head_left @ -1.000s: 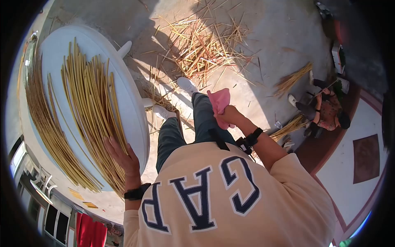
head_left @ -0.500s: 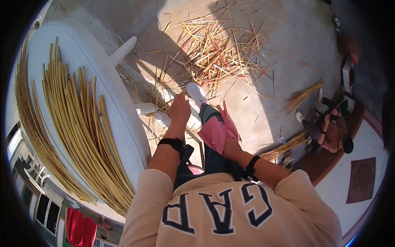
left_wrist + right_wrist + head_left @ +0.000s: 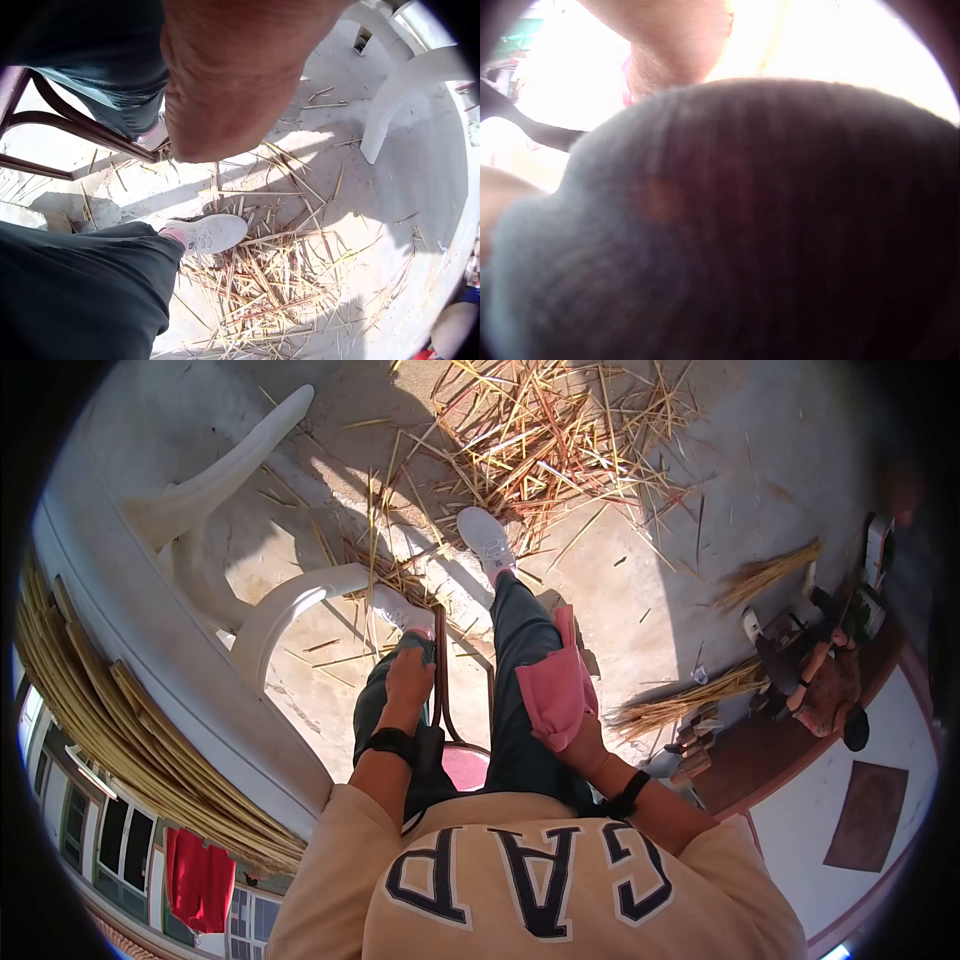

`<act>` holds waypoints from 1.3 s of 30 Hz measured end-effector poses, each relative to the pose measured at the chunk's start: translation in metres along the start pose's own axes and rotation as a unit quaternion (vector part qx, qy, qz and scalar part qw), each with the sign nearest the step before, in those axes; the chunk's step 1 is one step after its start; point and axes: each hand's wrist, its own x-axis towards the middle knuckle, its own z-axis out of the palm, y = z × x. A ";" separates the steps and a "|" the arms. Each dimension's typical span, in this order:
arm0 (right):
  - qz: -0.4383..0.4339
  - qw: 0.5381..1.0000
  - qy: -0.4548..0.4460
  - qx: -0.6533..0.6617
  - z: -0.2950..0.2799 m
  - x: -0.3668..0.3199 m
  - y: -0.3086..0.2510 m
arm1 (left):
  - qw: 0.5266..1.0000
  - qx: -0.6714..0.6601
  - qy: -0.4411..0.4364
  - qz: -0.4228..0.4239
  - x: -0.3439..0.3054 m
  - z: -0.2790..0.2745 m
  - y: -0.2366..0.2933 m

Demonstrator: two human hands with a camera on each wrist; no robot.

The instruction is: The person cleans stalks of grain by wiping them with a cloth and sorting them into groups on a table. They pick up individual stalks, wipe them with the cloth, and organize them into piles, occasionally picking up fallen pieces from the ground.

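My right hand (image 3: 582, 747) grips a pink cloth (image 3: 552, 695) over the right thigh, in the head view. Loose ends of the cloth stick up past the hand. Over the left thigh is my left hand (image 3: 409, 678), its back towards the head camera and its fingers hidden beneath. The left wrist view shows the left hand (image 3: 225, 90) large and close, with no object visible at it. Dark trouser cloth (image 3: 765, 217) fills most of the right wrist view, and part of the right hand (image 3: 679, 45) shows above it.
At left stands a white table (image 3: 190, 680) bearing long yellow-brown stalks (image 3: 120, 700); its curved white legs (image 3: 290, 600) reach the floor. Cut stalk pieces (image 3: 560, 450) litter the ground ahead. A brown metal chair frame (image 3: 440, 670) shows between my legs. Another person (image 3: 825, 680) sits at right beside stalk bundles (image 3: 770, 572).
My left hand has gone from the stalks on the table, out in front, then back over the left thigh. The right hand keeps the pink cloth. The view has shifted away from the tabletop.
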 end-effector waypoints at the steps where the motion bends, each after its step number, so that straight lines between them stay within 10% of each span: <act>1: 0.005 1.000 0.002 0.004 -0.002 0.002 -0.003 | 1.000 -0.008 -0.020 0.011 -0.006 -0.003 0.003; 12: -0.158 0.976 0.032 -0.144 -0.082 0.027 -0.020 | 0.966 -0.078 0.010 0.248 -0.083 -0.115 0.090; 14: 0.141 0.988 -0.060 0.008 -0.117 0.029 -0.036 | 0.945 -0.120 -0.012 0.303 -0.113 -0.158 0.101; 17: 0.228 0.970 -0.088 -0.017 -0.185 0.032 -0.089 | 0.935 -0.181 -0.042 0.302 -0.164 -0.212 0.099; 23: -0.109 0.991 0.077 0.002 -0.234 0.088 -0.055 | 0.911 -0.355 0.014 0.208 -0.263 -0.235 0.039; 26: 0.044 0.991 -0.034 -0.123 -0.259 0.108 -0.112 | 0.867 -0.456 0.129 0.156 -0.302 -0.196 0.009; 29: -0.067 0.970 -0.055 -0.226 -0.249 0.142 -0.127 | 0.747 -0.654 0.121 0.019 -0.323 -0.156 -0.008; 35: -0.112 0.912 -0.141 -0.369 -0.209 0.140 -0.226 | 0.799 -0.571 0.182 0.041 -0.335 -0.126 -0.021; 39: -0.203 0.926 -0.210 -0.240 -0.178 0.132 -0.264 | 0.783 -0.563 0.260 0.043 -0.310 -0.093 -0.047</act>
